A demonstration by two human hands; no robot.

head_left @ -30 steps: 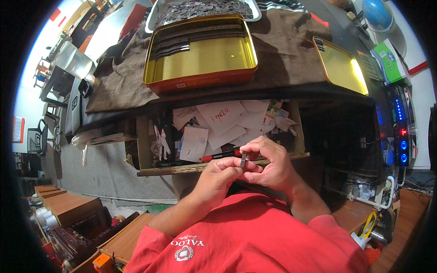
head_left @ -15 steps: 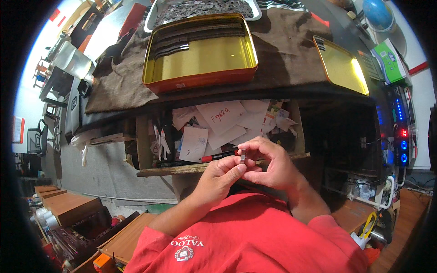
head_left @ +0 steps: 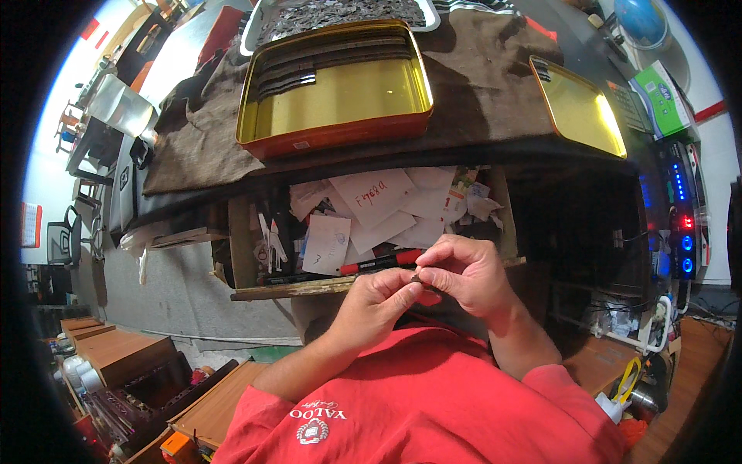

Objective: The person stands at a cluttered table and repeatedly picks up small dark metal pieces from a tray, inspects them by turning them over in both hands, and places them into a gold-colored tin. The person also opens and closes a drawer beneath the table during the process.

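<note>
My left hand (head_left: 375,301) and my right hand (head_left: 470,280) meet just over the front edge of the drawer. Between their pinched fingertips is a small dark grey piece (head_left: 417,278); the fingers hide most of it, so its full shape and number of layers cannot be told. Beyond the drawer a red tin box (head_left: 348,131) with a gold inside stands on a brown cloth. Rows of thin dark pieces (head_left: 348,54) line its far side, with a shorter row at the left. A white tray (head_left: 246,37) at the back holds a heap of small dark grey pieces (head_left: 340,19).
The open drawer (head_left: 301,292) is full of papers (head_left: 371,193), with a red and black marker (head_left: 379,263) near its front. On the brown cloth (head_left: 495,85) at the right lies the tin's gold lid (head_left: 583,108) with a few dark pieces in one corner.
My right fingers have closed in around the small grey piece, which showed upright as a little stack before and is now mostly covered. Both hands stay together over the drawer edge.
</note>
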